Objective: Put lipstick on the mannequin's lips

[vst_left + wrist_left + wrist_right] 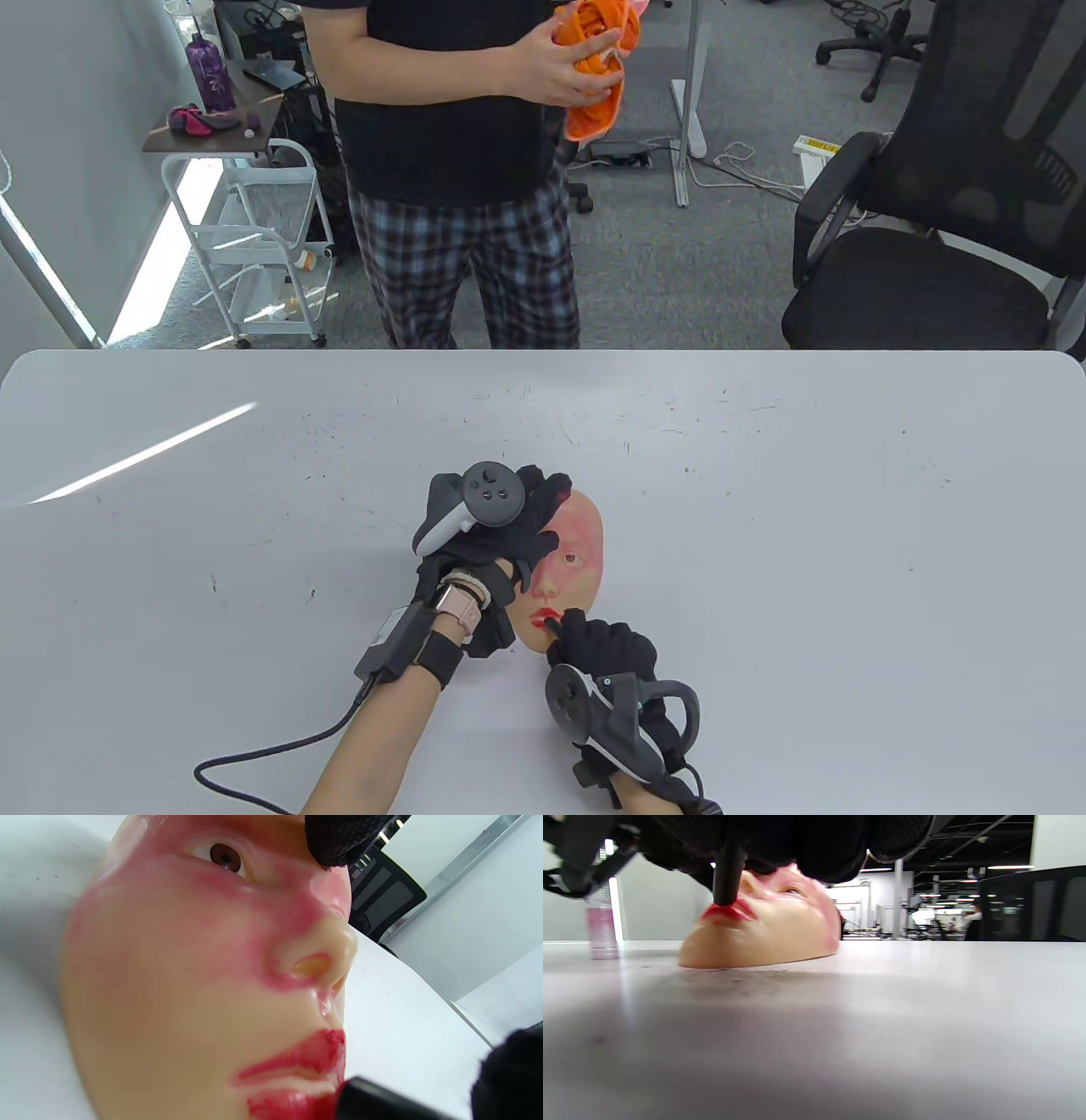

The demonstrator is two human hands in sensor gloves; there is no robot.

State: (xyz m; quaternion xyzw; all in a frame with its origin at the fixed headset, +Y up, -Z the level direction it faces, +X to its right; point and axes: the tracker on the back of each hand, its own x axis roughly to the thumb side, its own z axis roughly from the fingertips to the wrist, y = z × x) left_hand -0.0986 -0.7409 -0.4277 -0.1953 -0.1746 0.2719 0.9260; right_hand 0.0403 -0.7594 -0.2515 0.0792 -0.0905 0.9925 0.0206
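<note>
**A:** Table view first: where is everything?

**B:** The mannequin face lies face-up on the white table, near its front edge. The left hand rests over the forehead and one side of it, pressing it down. The right hand is clenched around a black lipstick, whose tip touches the lips.

**A:** How would you expect the face to handle?

**B:** It looks like a thin, hollow, rubbery shell, so I'd judge it light and likely to slide on the smooth tabletop. Holding it from above at the brow, well away from the mouth, seems sensible. The skin probably gives a little under pressure, so a light touch should do.

**A:** And the lipstick?

**B:** It's a stiff, slim tube. Gripping it low, near the tip, as the fingers do, ought to give good control. The colour itself is probably soft and could smear or snap if pushed hard.

**A:** What can't you see?

**B:** In the right wrist view the tube comes down onto the upper lip, but the glove covers the rest of it, so its length is unclear. In the left wrist view only a blurred black end shows at the mouth corner. The left hand hides one eye and cheek from above. Red smudges mark the cheeks and nose. A pale pink bottle stands behind the chin, too blurred to identify.
</note>
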